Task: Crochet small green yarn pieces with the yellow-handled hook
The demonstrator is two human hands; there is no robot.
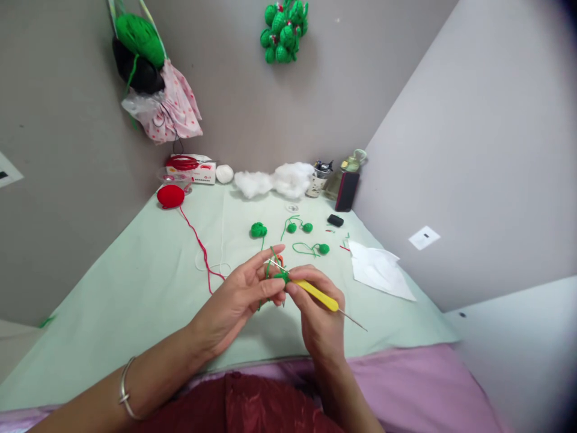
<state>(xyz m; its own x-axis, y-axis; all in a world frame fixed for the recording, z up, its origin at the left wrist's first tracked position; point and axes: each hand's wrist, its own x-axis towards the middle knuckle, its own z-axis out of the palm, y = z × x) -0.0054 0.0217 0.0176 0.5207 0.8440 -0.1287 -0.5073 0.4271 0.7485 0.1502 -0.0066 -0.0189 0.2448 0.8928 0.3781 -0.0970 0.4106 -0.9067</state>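
Yellow-handled hook (321, 296): gripped in right hand (325, 328), apparently for control | green crochet piece (282, 277): pinched in left hand (232, 304), strand raised by index finger, likely for tension | green yarn ball (258, 230): set beyond on bench (135, 282), seemingly for free feed

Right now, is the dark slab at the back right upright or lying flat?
Upright: the dark slab stands on end, its tall face hiding part of the greenish bottle.
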